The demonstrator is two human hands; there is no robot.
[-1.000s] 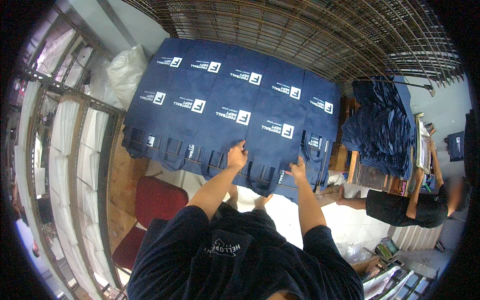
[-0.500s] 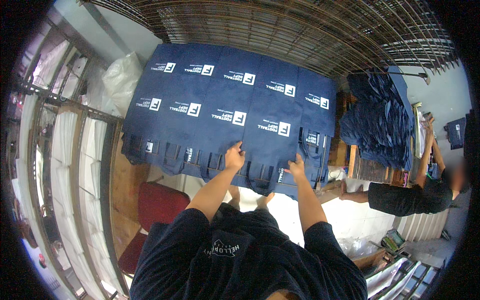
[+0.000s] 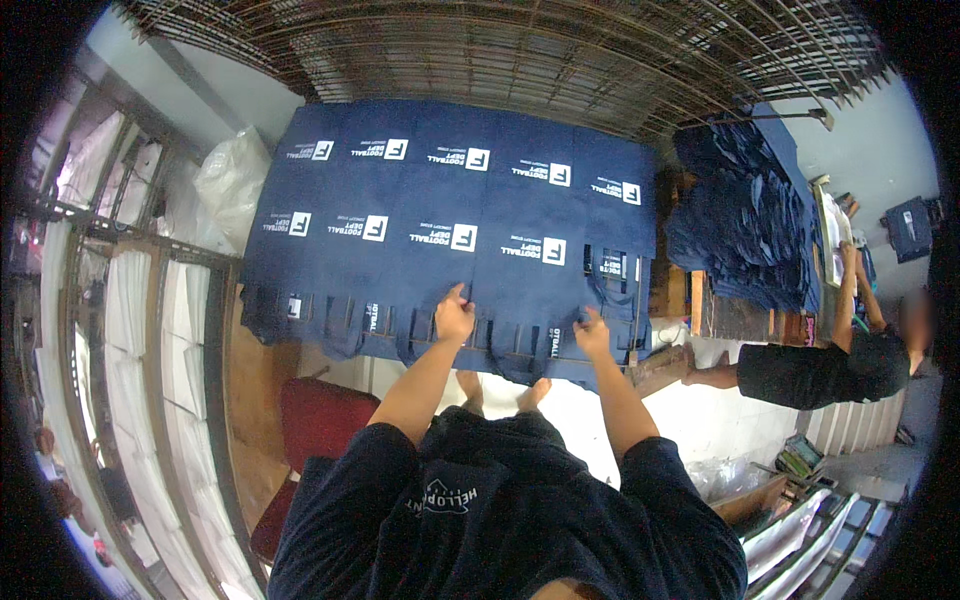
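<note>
Several navy blue tote bags (image 3: 440, 220) with white square prints lie overlapped in rows on a table in front of me. My left hand (image 3: 454, 315) rests on the near edge of the front bag (image 3: 525, 270), fingers bent, pinching its fabric. My right hand (image 3: 592, 332) presses on the same bag's near edge a little to the right, by its handles. My bare feet (image 3: 500, 392) show below the table edge.
A red stool (image 3: 320, 420) stands at my left. A pile of navy bags (image 3: 740, 220) sits on another table at the right, where a person in black (image 3: 820, 365) works. A clear plastic sack (image 3: 230, 185) lies at the far left. Wire mesh (image 3: 500, 50) is overhead.
Both hands have slid slightly along the near edge of the front bag; the view has tilted, so the bags sit lower in the picture.
</note>
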